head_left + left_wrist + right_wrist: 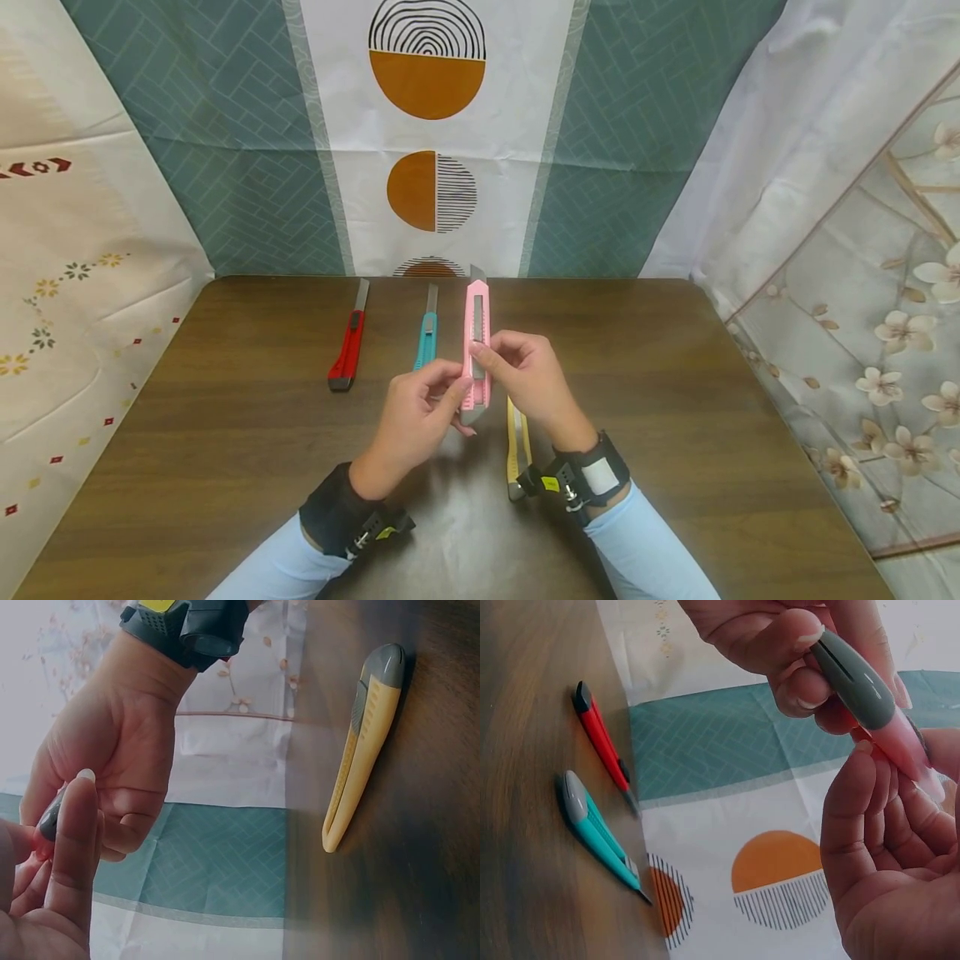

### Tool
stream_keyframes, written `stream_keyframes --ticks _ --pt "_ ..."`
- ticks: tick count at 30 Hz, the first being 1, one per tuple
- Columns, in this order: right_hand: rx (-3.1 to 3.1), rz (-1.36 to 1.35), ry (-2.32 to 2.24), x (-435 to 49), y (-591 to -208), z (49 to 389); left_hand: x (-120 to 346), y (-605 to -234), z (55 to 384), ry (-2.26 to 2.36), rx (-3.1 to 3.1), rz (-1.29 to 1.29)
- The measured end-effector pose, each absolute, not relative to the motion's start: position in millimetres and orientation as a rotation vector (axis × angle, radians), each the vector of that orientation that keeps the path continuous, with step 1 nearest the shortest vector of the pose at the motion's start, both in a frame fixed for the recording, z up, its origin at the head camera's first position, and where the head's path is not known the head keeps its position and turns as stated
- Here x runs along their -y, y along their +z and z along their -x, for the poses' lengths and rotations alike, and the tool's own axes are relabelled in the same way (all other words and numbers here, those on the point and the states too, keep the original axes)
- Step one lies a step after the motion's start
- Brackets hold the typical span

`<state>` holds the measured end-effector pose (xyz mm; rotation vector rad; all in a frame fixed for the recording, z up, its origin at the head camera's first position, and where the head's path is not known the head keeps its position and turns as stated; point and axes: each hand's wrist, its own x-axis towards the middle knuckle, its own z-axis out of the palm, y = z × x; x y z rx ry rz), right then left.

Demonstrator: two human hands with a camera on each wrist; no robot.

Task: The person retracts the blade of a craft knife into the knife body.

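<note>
Right now, in the head view, the pink knife [469, 325] is held up above the surface [247, 433] between both hands, only a short bit of blade showing past its top end. The left hand [415, 414] pinches its lower end; the right hand [534, 379] has a closed grip around its middle, thumb on the blade channel. Left of the pink knife, the teal knife [425, 350] and, farther off, the red knife [349, 354] lie with long blades out, so those two look done. The yellow knife [517, 442] lies below and slightly right of the pink knife, its front end hidden by the right hand.

In the left wrist view, the fingers are bent close about the pink knife's grey end. The yellow knife lies well apart from it, slider near its grey end and no blade visible past the narrow one; it seems left to do, if all four blades belong out.

In the right wrist view, both hands' fingers close on the pink knife, its blade end hidden by the right hand. This knife looks under way, not finished.
</note>
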<state>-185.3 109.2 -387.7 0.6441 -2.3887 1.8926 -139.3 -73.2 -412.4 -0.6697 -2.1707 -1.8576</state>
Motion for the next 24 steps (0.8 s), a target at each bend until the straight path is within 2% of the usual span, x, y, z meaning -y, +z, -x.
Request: stream_keyframes --ticks 24 --pt "2.371 -0.704 1.922 -107.3 -390.6 185.0 75.6 -409.9 140.8 -1.934 2.209 0.612"
